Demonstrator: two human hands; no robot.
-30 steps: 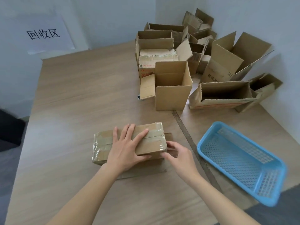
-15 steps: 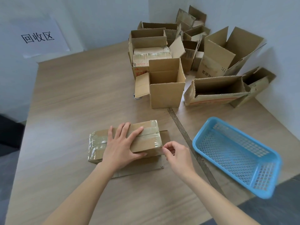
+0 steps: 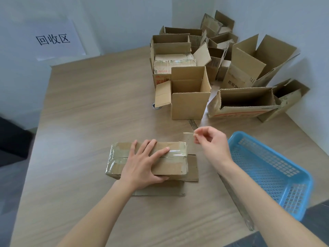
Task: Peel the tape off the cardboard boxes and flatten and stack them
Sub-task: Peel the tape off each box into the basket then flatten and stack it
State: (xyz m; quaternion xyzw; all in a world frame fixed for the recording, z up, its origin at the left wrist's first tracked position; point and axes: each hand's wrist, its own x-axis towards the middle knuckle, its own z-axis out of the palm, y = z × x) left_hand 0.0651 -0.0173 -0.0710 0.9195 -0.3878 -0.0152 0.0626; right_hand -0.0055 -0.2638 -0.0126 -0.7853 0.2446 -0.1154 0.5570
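Observation:
A small taped cardboard box [image 3: 170,166] lies on the wooden table [image 3: 89,113], on top of a flattened piece of cardboard [image 3: 193,168]. My left hand [image 3: 144,163] presses flat on the box's top, thumb against its near side. My right hand [image 3: 211,141] is lifted to the right of the box and pinches the end of a clear tape strip [image 3: 187,138], which stretches back to the box's right end. Clear tape still wraps the box's left end and top seam.
A blue plastic basket [image 3: 277,191] sits at the right, close to my right forearm. Several open cardboard boxes [image 3: 188,97] crowd the far right corner against the wall. A paper sign [image 3: 53,39] hangs on the left wall. A seam strip runs across the table.
My right hand has pulled up and away to the right from the box's right end, drawing a strip of clear tape off it. My left hand stays pressed on the box.

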